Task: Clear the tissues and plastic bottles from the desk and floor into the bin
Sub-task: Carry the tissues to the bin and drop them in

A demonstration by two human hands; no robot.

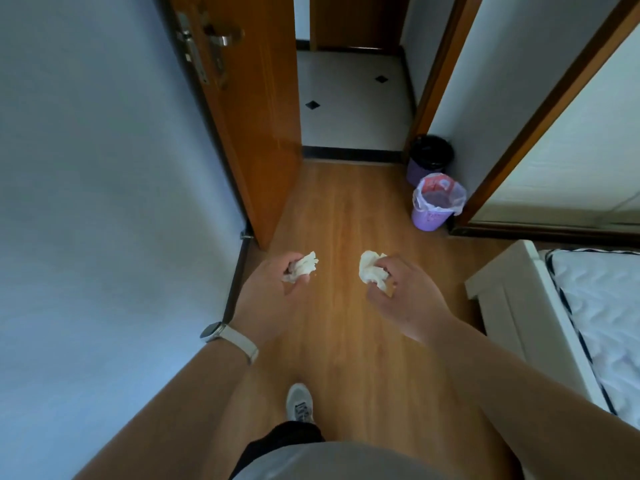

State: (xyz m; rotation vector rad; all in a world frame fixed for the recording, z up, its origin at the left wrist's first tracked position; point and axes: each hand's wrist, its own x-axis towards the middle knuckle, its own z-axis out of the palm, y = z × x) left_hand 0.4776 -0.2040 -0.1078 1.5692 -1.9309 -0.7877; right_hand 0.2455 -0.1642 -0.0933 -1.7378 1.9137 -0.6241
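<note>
The left hand (273, 289) grips a crumpled white tissue (302, 268) in its curled fingers. The right hand (407, 296) pinches another scrunched white tissue (372, 270) the same way. Both hands are held out over the brown wooden floor (343, 216). Ahead on the right stands a small purple bin with a clear plastic bag (437, 202), well apart from the hands. A second purple bin with a black bag (429, 157) stands just behind it. A white bed (588, 320) is on the right.
</note>
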